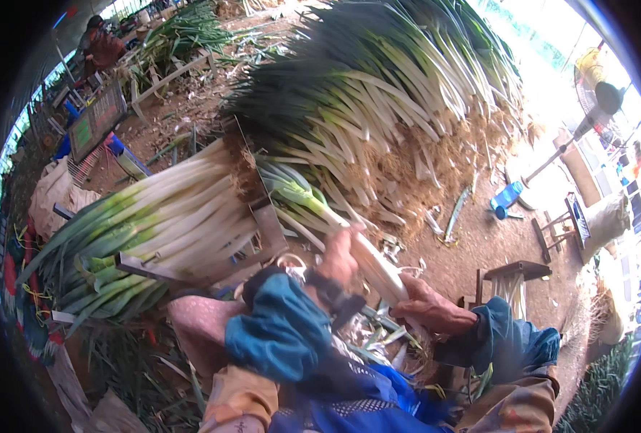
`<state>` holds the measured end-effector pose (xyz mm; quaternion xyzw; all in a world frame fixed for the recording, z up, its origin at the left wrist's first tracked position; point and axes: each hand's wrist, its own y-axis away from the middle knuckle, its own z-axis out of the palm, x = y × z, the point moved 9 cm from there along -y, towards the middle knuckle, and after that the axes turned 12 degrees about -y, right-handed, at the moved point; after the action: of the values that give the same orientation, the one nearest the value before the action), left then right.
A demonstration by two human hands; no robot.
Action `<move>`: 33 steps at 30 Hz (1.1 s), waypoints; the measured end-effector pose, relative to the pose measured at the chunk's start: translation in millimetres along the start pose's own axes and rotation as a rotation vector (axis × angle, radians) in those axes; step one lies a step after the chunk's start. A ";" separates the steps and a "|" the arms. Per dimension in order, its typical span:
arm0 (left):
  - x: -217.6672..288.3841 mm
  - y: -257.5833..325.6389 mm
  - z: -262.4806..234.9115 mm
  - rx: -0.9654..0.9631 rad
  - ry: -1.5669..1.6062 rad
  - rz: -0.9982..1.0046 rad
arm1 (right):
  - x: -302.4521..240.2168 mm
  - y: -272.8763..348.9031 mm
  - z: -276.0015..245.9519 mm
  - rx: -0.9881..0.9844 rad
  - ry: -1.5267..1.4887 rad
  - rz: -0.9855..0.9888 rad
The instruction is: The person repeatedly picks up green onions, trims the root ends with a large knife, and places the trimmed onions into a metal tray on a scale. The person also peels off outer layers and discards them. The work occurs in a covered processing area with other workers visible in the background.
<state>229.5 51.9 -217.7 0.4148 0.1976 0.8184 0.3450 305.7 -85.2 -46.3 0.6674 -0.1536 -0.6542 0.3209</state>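
White leek stalk point(367, 256) held in my left hand point(338, 261) and right hand point(429, 309), both grips closed; a hard tug might snap it.

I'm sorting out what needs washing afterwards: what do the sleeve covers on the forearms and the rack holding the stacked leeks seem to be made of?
The sleeve covers look like soft woven cloth in matte blue, creased and bunched. The rack under the stacked leeks looks like rough, unpainted wood with flat grey-brown slats, though blur leaves this uncertain.
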 end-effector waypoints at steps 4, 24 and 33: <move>41.0 -0.5 20.4 -0.008 0.028 0.063 | 0.0 38.6 -0.6 0.079 0.129 -0.112; 47.6 -15.7 -7.4 0.401 -0.220 0.359 | 46.0 52.7 -47.3 0.216 0.073 -0.183; 19.4 -4.0 8.0 0.254 -0.120 0.282 | 73.1 -15.8 -20.9 0.061 -0.020 0.017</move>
<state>229.5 69.1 -205.1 0.5265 0.2182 0.8010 0.1832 329.7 -114.3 -114.2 0.6689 -0.1823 -0.6531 0.3045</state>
